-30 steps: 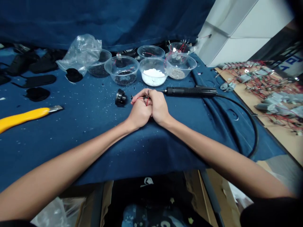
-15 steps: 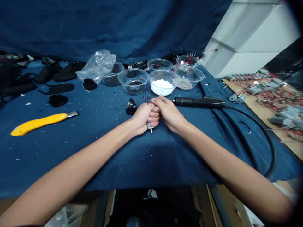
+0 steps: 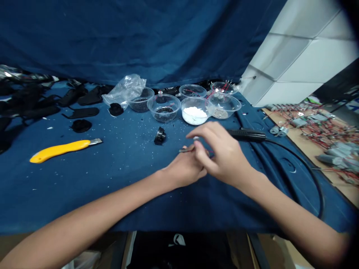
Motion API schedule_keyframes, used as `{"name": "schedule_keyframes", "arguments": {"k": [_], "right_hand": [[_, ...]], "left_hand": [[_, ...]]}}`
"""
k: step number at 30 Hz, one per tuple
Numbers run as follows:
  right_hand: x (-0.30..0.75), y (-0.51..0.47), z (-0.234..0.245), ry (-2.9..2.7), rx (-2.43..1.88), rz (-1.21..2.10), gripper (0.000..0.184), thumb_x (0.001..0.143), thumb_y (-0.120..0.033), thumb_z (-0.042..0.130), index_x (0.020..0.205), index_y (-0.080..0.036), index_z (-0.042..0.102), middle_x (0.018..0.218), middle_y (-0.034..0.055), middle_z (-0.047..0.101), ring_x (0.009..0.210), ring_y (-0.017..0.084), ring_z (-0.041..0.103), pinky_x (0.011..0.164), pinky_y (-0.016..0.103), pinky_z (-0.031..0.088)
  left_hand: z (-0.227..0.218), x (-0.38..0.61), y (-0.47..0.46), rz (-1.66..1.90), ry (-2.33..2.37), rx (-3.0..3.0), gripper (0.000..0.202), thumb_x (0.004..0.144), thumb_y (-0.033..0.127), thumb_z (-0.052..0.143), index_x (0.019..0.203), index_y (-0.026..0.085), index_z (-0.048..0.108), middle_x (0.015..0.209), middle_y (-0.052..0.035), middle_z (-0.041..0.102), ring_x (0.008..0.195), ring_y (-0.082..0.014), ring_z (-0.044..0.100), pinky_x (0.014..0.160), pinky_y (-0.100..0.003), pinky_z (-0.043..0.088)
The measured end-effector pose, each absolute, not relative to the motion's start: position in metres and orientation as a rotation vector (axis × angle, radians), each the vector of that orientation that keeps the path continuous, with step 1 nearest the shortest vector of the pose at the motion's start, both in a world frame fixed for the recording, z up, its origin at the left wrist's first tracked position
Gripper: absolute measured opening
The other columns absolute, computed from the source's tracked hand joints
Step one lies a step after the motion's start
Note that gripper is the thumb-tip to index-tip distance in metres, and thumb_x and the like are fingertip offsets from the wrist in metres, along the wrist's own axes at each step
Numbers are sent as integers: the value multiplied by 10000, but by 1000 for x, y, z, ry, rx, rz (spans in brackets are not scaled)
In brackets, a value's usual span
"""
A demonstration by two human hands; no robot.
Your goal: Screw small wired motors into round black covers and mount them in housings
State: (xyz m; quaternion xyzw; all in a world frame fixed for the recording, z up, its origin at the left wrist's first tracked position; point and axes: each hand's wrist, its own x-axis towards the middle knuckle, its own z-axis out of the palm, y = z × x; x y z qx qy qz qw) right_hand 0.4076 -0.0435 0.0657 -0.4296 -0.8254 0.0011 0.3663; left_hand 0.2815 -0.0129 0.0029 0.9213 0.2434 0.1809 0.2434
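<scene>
My left hand [image 3: 186, 168] is closed around a small motor, which is now mostly hidden by the fingers. A thin grey strip [image 3: 183, 150] sticks out past its knuckles, and a bit of red wire shows between the hands. Lying over it, my right hand [image 3: 224, 153] has thumb and forefinger brought together at a small pale piece [image 3: 195, 138]; whether that piece is part of the motor, I cannot tell. A round black plastic part [image 3: 160, 136] lies on the blue cloth just beyond my left hand.
A black electric screwdriver [image 3: 248, 135] with a cord lies right of my hands. Clear bowls hold white pieces [image 3: 194, 115], black screws [image 3: 165, 112] and grey bits [image 3: 220, 113]. A yellow utility knife [image 3: 60, 149] lies left, blade out. Several wired motors [image 3: 308, 119] cover a board at right.
Both hands have moved right and nearer to me. The left hand has turned over, hiding the motor's grey body that showed below the fist. My right hand has shifted on top of it.
</scene>
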Motion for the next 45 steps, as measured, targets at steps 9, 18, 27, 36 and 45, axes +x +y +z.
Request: {"name": "schedule_keyframes", "arguments": {"k": [9, 18, 27, 36, 45], "right_hand": [[421, -51, 39, -2474, -1375, 453, 291, 935, -403, 479, 1096, -174, 559, 1035, 72, 586, 985, 214, 551, 886, 375, 463], [425, -54, 32, -2506, -1423, 497, 194, 875, -343, 594, 951, -166, 575, 958, 82, 592, 859, 216, 577, 780, 366, 488], [418, -21, 35, -1710, -1387, 807, 303, 825, -346, 631, 1090, -199, 617, 806, 7, 643, 635, 114, 558, 616, 253, 460], [415, -24, 27, -1822, -1422, 600, 173, 821, -216, 631, 991, -190, 609, 780, -8, 615, 658, 106, 548, 656, 251, 451], [416, -25, 21, -1856, -1339, 444, 273, 867, -183, 564, 1138, -178, 593, 910, 45, 599, 738, 125, 575, 732, 288, 504]], "left_hand": [[40, 207, -9, 365, 959, 2706, 369, 985, 388, 346, 976, 159, 635, 985, -75, 645, 946, -198, 589, 866, -339, 455], [12, 199, 43, 726, 1413, 2260, 462, 868, 358, 584, 1283, 169, 504, 1192, -127, 620, 1097, -275, 584, 947, -424, 434], [12, 242, 8, 1158, 954, 1381, 378, 808, 267, 646, 1157, 130, 602, 1156, -91, 673, 1095, -211, 624, 988, -324, 448], [3, 242, 7, 1154, 929, 1307, 353, 813, 283, 656, 1127, 130, 597, 1146, -91, 677, 1087, -200, 630, 996, -326, 454], [2, 244, 3, 1114, 932, 1383, 318, 818, 277, 655, 1109, 171, 584, 1147, -65, 666, 1083, -190, 624, 986, -340, 471]]}}
